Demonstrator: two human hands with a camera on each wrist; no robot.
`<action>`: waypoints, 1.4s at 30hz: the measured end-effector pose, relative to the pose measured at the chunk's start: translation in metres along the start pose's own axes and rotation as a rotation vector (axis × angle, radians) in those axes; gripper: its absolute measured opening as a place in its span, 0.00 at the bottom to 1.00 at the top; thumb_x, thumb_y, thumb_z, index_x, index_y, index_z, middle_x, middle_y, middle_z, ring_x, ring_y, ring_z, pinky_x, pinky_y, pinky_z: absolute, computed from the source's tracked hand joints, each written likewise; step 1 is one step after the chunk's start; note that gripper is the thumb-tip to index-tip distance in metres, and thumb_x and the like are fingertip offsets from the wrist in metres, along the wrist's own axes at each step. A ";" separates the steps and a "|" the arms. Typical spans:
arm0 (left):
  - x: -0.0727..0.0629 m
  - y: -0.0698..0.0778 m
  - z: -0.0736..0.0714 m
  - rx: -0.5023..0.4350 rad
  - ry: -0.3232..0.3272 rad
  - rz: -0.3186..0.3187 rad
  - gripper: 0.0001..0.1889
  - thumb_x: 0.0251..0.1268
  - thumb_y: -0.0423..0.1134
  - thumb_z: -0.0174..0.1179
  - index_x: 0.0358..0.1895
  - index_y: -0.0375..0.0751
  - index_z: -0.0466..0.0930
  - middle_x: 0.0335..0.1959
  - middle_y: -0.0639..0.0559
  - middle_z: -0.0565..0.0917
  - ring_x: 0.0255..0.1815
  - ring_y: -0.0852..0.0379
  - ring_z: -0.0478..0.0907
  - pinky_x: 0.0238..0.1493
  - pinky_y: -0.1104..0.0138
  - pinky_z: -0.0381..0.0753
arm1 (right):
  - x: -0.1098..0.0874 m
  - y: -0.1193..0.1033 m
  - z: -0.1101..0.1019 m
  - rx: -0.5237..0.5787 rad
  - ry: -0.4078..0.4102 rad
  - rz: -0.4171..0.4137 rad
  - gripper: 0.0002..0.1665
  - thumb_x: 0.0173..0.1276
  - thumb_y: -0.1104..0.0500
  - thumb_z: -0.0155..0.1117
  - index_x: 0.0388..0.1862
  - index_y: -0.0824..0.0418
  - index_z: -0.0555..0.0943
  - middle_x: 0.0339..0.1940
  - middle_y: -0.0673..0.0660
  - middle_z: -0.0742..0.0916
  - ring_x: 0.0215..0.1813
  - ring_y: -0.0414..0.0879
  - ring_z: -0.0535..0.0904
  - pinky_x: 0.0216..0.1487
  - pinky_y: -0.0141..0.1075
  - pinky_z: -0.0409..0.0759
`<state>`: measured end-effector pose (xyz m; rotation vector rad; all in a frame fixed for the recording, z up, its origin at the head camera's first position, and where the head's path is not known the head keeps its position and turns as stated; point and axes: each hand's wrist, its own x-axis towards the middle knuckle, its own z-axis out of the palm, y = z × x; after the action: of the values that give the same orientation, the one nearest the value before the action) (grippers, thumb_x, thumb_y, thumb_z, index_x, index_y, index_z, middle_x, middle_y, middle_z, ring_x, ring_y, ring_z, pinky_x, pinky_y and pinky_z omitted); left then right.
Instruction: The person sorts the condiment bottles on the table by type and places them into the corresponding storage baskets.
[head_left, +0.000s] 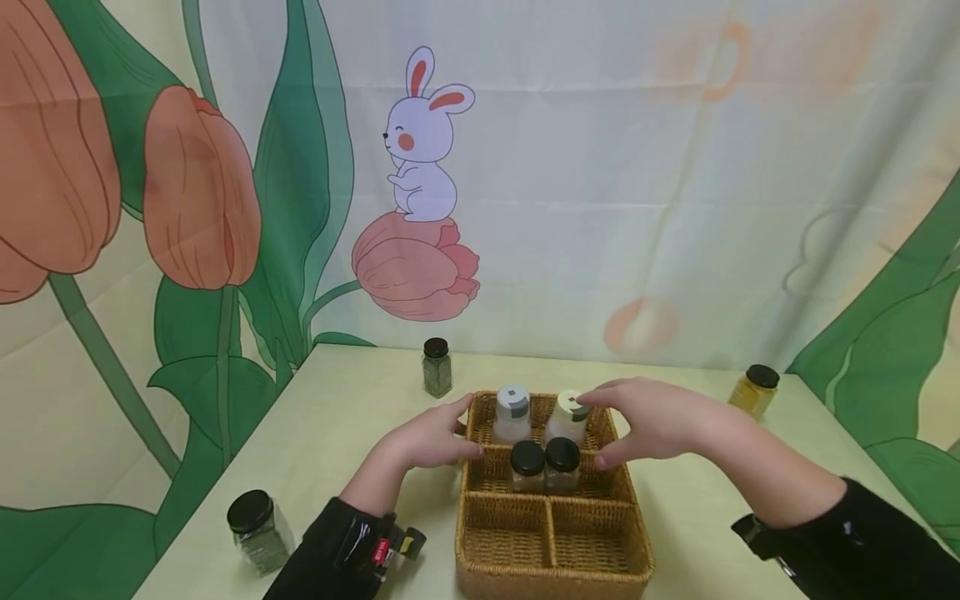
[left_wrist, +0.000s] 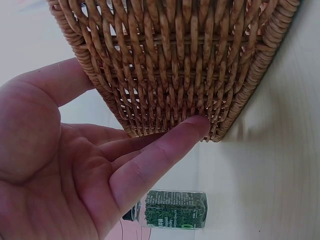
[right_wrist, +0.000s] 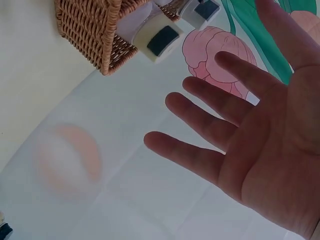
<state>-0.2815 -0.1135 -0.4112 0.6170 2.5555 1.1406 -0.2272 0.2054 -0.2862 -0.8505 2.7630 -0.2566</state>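
A divided wicker basket (head_left: 555, 575) stands on the table. My left hand (head_left: 431, 437) grips its left wall near the back corner; in the left wrist view the thumb passes behind the rim and a finger lies along the outer weave (left_wrist: 170, 65). The back compartment holds a white-capped shaker (head_left: 512, 415) and a tilted one with a pale yellow cap (head_left: 567, 417). Two black-lidded jars (head_left: 527, 468) stand side by side in the middle compartment. Over the basket's right side hovers my right hand (head_left: 660, 417), fingers spread and nothing held, fingertips close to the yellow-capped shaker (right_wrist: 157, 37).
A black-capped jar of green herbs (head_left: 437, 368) stands behind the basket on the left. Another green-filled jar (head_left: 260, 533) is near my left forearm. At the back right is a yellow-filled jar (head_left: 753, 392). A printed curtain (head_left: 540, 208) hangs behind the table.
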 end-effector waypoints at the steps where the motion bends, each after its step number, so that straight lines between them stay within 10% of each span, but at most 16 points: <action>1: 0.000 0.000 0.000 0.000 0.001 -0.001 0.51 0.60 0.43 0.70 0.82 0.37 0.48 0.66 0.33 0.76 0.59 0.42 0.80 0.46 0.55 0.85 | -0.001 0.001 0.000 0.000 0.005 0.002 0.48 0.60 0.39 0.77 0.74 0.59 0.73 0.70 0.61 0.77 0.70 0.63 0.72 0.64 0.59 0.73; 42: 0.000 0.000 0.001 0.004 0.002 -0.030 0.51 0.62 0.44 0.70 0.83 0.38 0.47 0.67 0.35 0.76 0.60 0.44 0.80 0.47 0.55 0.85 | -0.074 0.098 0.013 0.044 0.091 0.143 0.54 0.62 0.35 0.72 0.75 0.68 0.68 0.68 0.70 0.77 0.63 0.68 0.76 0.55 0.61 0.77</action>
<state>-0.2812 -0.1126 -0.4118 0.5773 2.5603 1.1270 -0.2158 0.3257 -0.3091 -0.6426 2.8745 -0.3356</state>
